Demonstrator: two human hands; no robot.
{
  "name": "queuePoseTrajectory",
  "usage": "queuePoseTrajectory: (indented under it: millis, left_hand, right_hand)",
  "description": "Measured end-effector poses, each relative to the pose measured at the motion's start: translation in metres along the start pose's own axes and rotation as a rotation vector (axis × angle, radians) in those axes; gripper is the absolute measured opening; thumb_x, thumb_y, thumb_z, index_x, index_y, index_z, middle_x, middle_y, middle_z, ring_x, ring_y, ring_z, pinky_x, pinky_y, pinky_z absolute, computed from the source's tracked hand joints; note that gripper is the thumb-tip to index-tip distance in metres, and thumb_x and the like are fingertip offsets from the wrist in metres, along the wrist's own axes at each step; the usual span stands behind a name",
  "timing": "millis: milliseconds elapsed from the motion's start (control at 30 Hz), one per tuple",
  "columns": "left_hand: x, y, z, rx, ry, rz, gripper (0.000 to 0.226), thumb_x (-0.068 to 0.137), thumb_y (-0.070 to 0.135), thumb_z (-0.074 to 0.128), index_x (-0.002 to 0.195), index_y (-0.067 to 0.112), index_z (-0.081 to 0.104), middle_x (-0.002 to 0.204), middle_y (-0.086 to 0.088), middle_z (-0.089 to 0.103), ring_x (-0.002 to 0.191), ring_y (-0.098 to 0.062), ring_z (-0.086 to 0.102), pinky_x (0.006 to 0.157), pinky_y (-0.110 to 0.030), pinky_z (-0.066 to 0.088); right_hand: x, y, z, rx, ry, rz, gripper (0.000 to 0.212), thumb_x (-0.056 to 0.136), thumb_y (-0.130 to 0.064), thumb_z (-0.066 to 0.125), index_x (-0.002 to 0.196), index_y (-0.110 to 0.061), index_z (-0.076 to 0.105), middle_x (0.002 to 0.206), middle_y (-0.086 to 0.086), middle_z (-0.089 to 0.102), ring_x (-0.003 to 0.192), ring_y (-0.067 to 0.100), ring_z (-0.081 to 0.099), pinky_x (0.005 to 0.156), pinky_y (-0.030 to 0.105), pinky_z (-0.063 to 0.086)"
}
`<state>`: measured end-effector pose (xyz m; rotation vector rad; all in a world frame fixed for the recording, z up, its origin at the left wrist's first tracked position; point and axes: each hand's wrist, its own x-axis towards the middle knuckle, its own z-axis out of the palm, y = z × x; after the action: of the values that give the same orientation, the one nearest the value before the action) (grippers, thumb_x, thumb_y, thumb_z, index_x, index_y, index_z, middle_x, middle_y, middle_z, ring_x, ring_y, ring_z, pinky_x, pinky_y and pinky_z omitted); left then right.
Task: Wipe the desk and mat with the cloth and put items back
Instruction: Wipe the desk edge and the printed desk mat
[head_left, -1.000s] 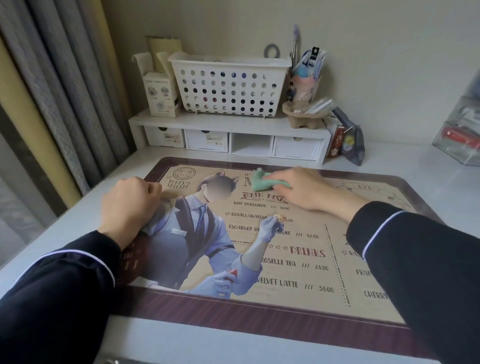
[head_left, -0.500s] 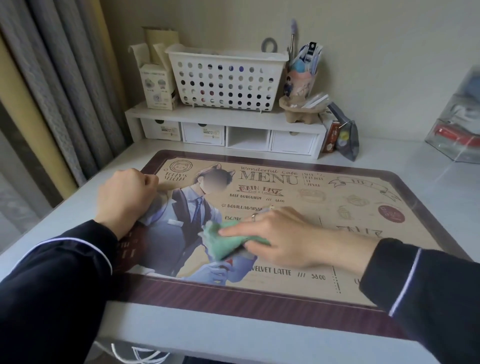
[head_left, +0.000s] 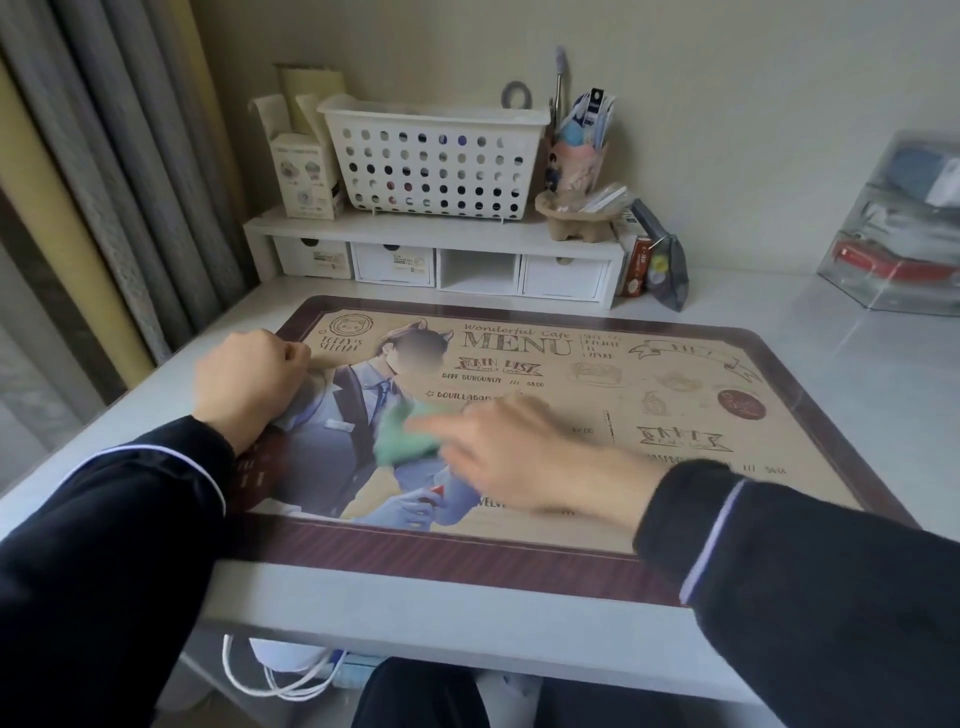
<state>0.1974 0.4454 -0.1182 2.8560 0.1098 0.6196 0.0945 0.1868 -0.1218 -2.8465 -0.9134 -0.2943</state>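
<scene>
Desk: white flat-topped desk (head_left: 857, 364). No bare desk surface has been wiped in this interval.

Mat: large rectangular printed mat, tan menu design with a maroon border (head_left: 675, 395), lying flat and square to the front edge. It has not shifted in the last second.

Left hand (head_left: 249, 384): curled into a loose fist, resting on the mat's left edge and gripping nothing visible. Same spot as a second ago, so it reads as an anchor against the mat sliding.

Right hand (head_left: 514, 462): a second ago it was at the top centre of the mat by the heading. It then drew toward the near edge, and it now sits left of centre. The fingers look stretched out flat and pressed down on the cloth (motion blur; cannot tell whether the thumb tucks under).

Cloth: small crumpled green soft cloth (head_left: 405, 436), bunched under the right fingertips and touching the mat over the printed figure's torso. Its left part shows beyond the fingers.

Judgement: the mat wipe is mid-course. Strokes have covered the centre and left, while the right half, the borders and the surrounding desk look still to do. Putting items back has not started.

Cloth appearance: pale teal-green, lumpy, with blurred edges.
</scene>
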Motion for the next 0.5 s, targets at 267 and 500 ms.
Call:
queuePoseTrajectory:
  millis: [267,500]
  left_hand:
    - [-0.022,0.014,-0.013,0.082,-0.165,0.121,0.037,0.091,0.036,0.042,0.064,0.013,0.051,0.071,-0.010,0.050,0.062,-0.029,0.047,0.059,-0.031,0.036]
    - [-0.071,0.058,-0.017,0.059,-0.035,0.276,0.033,0.092,0.038,0.041,0.074,0.012,0.051,0.079,-0.017,0.061,0.077,-0.035,0.057,0.060,-0.032,0.031]
  right_hand:
    - [-0.032,0.135,-0.034,-0.101,0.079,0.787,0.048,0.100,-0.023,0.035,0.133,-0.057,0.039,0.108,0.000,0.065,0.061,0.014,0.051,0.048,0.026,0.037]
    - [0.014,0.034,-0.001,-0.081,0.027,0.470,0.047,0.094,-0.023,0.039,0.133,-0.050,0.043,0.111,0.005,0.066,0.086,0.031,0.059,0.061,0.031,0.036]
